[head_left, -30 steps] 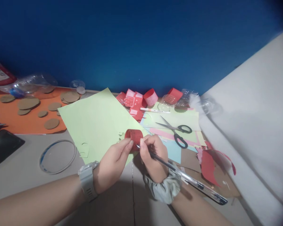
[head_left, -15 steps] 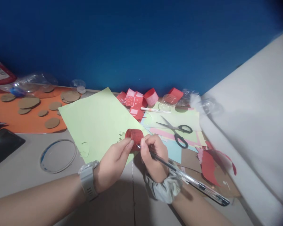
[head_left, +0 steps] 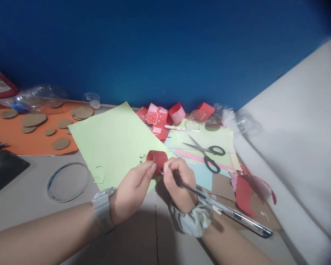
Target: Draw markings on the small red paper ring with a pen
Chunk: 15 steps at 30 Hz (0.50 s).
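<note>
Between my hands is a small red paper roll (head_left: 160,158) with dark lines drawn on its side. My left hand (head_left: 132,189) is closed, pinching the roll at its near left side. In my right hand (head_left: 181,184) is a clear-barrelled pen (head_left: 223,208), its tip against the lower part of the roll and its back end slanting down to the right. A light green sheet (head_left: 113,143) lies beneath and beyond the roll, with small cut scraps on it.
Black-handled scissors (head_left: 206,154) lie open on coloured papers (head_left: 204,178) to the right. Red paper pieces (head_left: 160,123) stand along the blue wall. Cardboard discs (head_left: 34,119) rest on an orange sheet (head_left: 5,141) at left, near a tape ring (head_left: 50,187) and a black phone-like object (head_left: 8,173).
The pen's back end has swung slightly up and to the right, while its tip stays at the roll. Both hands have hardly moved.
</note>
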Available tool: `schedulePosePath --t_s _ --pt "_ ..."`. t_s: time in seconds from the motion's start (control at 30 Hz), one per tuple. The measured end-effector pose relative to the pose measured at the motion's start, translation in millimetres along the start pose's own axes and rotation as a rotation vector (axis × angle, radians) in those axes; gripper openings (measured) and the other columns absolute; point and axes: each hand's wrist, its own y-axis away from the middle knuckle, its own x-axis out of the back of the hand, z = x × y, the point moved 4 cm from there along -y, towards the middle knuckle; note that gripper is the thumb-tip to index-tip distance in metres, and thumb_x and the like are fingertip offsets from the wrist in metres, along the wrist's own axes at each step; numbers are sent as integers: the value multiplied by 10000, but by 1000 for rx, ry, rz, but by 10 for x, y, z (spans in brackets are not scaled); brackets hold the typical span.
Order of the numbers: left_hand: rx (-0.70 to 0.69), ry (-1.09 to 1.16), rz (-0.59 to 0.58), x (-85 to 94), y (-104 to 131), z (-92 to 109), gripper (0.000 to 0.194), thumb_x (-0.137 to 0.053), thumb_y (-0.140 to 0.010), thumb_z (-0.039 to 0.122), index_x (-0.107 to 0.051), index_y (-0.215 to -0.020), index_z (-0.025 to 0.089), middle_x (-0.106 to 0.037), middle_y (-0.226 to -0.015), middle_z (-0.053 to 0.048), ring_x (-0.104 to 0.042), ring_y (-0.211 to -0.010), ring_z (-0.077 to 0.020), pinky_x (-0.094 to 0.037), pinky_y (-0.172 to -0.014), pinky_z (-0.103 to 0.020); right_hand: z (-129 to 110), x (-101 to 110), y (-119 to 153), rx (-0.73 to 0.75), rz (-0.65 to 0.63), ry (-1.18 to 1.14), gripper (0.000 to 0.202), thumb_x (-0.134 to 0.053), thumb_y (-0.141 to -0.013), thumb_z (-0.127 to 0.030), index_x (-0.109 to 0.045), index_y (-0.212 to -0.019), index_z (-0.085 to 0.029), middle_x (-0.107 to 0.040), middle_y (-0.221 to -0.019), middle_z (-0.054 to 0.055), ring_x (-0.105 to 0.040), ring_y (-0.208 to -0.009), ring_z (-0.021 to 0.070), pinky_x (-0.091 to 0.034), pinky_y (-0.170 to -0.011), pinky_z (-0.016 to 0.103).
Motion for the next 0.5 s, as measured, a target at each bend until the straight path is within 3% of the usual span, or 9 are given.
schedulePosePath --t_s 0.5 --pt "6 -5 19 15 16 1 309 -340 -1008 346 -516 -803 198 -598 -817 -20 -530 -796 -175 -436 -784 -285 -1 -4 12 19 -26 30 238 -515 -920 -163 -393 -726 -227 -491 -681 -43 -452 -603 110 -374 -569 245"
